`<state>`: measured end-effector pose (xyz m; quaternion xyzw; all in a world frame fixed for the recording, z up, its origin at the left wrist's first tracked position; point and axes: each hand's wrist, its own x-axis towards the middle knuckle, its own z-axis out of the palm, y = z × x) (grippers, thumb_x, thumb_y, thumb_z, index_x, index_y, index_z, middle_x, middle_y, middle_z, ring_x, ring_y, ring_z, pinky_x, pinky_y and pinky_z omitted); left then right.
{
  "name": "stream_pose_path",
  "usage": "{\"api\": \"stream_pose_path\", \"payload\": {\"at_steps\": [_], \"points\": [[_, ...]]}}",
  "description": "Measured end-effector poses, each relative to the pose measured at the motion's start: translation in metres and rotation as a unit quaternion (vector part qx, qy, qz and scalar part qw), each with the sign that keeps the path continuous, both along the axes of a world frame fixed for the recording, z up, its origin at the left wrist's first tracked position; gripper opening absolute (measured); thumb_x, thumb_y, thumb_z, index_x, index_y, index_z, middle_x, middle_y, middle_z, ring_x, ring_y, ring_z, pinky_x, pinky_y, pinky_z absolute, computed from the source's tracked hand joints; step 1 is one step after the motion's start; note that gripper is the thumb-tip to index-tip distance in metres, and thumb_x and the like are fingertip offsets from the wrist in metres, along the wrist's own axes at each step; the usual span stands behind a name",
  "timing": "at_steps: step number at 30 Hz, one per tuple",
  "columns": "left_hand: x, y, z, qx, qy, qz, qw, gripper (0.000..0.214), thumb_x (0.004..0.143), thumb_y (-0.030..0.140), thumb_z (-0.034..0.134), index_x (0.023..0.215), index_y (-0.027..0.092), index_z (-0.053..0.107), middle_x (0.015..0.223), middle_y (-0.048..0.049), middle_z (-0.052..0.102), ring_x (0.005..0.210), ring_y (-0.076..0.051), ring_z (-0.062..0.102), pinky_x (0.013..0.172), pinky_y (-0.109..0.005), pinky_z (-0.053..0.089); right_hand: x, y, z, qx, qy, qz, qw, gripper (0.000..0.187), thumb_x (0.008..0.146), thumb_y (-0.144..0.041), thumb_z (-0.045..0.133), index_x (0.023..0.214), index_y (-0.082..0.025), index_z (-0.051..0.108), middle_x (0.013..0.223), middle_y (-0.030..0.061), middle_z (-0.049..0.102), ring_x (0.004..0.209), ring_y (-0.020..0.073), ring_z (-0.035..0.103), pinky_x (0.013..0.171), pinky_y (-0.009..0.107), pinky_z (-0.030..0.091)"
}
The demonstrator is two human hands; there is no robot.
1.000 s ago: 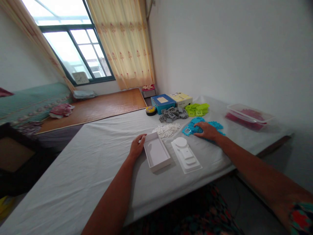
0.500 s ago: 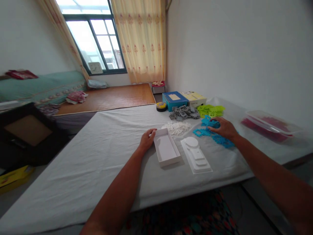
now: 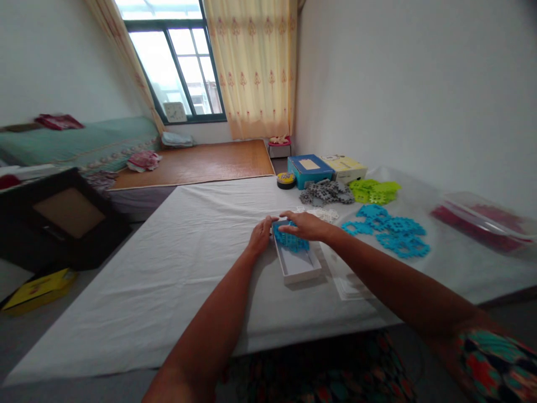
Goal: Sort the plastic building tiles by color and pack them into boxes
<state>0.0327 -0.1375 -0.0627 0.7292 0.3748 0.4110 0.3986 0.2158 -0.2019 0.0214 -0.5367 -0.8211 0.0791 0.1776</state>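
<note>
A shallow white open box lies on the cloth-covered table. My left hand holds its left edge near the far corner. A clump of blue interlocking plastic pieces is in the far half of the box. Over that end reaches my right hand, its thumb and fingers closed about the clump. More blue plastic pieces lie spread to the right. A white moulded plastic tray is beside the box, mostly covered by my right forearm. White pieces lie partly hidden behind my right hand.
Grey pieces and lime green pieces lie farther back. Behind them stand a blue box, a yellow box and a round black-and-yellow tin. A clear tub of red pieces is at the right.
My right hand has moved left from the blue pile to the white box, bringing a clump of blue pieces into it. My left hand stays at the box edge. The view has shifted slightly.
</note>
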Motion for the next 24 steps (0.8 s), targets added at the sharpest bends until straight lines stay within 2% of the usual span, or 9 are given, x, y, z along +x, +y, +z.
{"api": "stream_pose_path", "payload": {"at_steps": [4,7,9,11,14,16,18,21,24], "points": [[0.001,0.000,0.000,0.011,0.007,0.004,1.000,0.059,0.096,0.054,0.027,0.112,0.016,0.069,0.111,-0.0101,0.069,0.100,-0.024,0.064,0.080,-0.035,0.055,0.014,0.003,0.002,0.025,0.042,-0.005,0.999,0.039,0.095,-0.044,0.044,0.129,-0.029,0.057,0.114,0.0037,0.070,0.101,0.0222,0.065,0.086,0.034,0.049],[0.000,0.000,-0.001,0.038,0.018,0.004,0.999,0.044,0.093,0.047,0.040,0.109,0.019,0.070,0.112,-0.0084,0.069,0.102,-0.023,0.063,0.084,-0.035,0.053,0.029,-0.007,-0.003,0.049,0.049,-0.024,0.997,0.036,0.094,-0.038,0.047,0.126,-0.029,0.060,0.110,0.0031,0.071,0.097,0.0213,0.066,0.085,0.034,0.049],[-0.001,0.000,-0.001,0.047,0.027,-0.002,0.999,0.037,0.088,0.043,0.052,0.110,0.020,0.070,0.112,-0.0079,0.069,0.101,-0.022,0.063,0.082,-0.033,0.054,0.048,-0.013,-0.008,0.067,0.050,-0.044,0.996,0.035,0.092,-0.035,0.049,0.124,-0.028,0.062,0.109,0.0029,0.071,0.095,0.0213,0.066,0.085,0.035,0.050],[-0.002,0.000,-0.002,0.047,0.032,-0.009,0.998,0.037,0.083,0.041,0.059,0.112,0.020,0.068,0.114,-0.0079,0.068,0.098,-0.022,0.063,0.076,-0.031,0.055,0.081,-0.017,-0.012,0.095,0.040,-0.090,0.991,0.036,0.090,-0.035,0.049,0.121,-0.026,0.064,0.111,0.0043,0.071,0.098,0.0232,0.065,0.088,0.038,0.049],[-0.002,0.001,-0.001,0.048,0.032,-0.014,0.998,0.038,0.081,0.039,0.059,0.113,0.020,0.068,0.115,-0.0081,0.067,0.097,-0.022,0.063,0.073,-0.031,0.055,0.158,-0.019,-0.017,0.121,0.009,-0.220,0.968,0.042,0.090,-0.042,0.045,0.120,-0.021,0.064,0.118,0.0092,0.068,0.108,0.0278,0.061,0.097,0.042,0.045],[-0.002,0.001,0.001,0.044,0.030,-0.014,0.998,0.037,0.081,0.038,0.057,0.112,0.020,0.069,0.114,-0.0078,0.068,0.098,-0.023,0.063,0.073,-0.031,0.055,0.215,-0.020,-0.023,0.089,-0.018,-0.327,0.941,0.054,0.088,-0.052,0.046,0.124,-0.016,0.062,0.125,0.0138,0.063,0.116,0.0324,0.057,0.101,0.046,0.042],[-0.001,0.001,0.003,0.035,0.029,-0.016,0.999,0.037,0.081,0.038,0.057,0.111,0.020,0.069,0.112,-0.0070,0.069,0.099,-0.023,0.063,0.076,-0.031,0.055,0.266,-0.023,-0.033,0.021,-0.040,-0.390,0.920,0.072,0.081,-0.065,0.049,0.132,-0.015,0.056,0.136,0.0165,0.055,0.122,0.0368,0.052,0.102,0.050,0.040],[-0.002,0.001,0.006,0.032,0.032,-0.016,0.999,0.039,0.080,0.041,0.057,0.110,0.020,0.069,0.111,-0.0067,0.069,0.099,-0.023,0.063,0.079,-0.032,0.054,0.309,-0.025,-0.053,-0.053,-0.046,-0.388,0.919,0.087,0.076,-0.075,0.046,0.140,-0.015,0.048,0.143,0.0177,0.047,0.127,0.0390,0.047,0.103,0.053,0.039],[-0.002,0.001,0.007,0.035,0.038,-0.017,0.999,0.040,0.080,0.043,0.057,0.110,0.019,0.069,0.112,-0.0076,0.069,0.097,-0.023,0.064,0.077,-0.032,0.054,0.312,-0.022,-0.066,-0.072,-0.043,-0.366,0.927,0.093,0.073,-0.079,0.047,0.142,-0.017,0.046,0.144,0.0166,0.046,0.128,0.0387,0.047,0.102,0.053,0.039]]}}
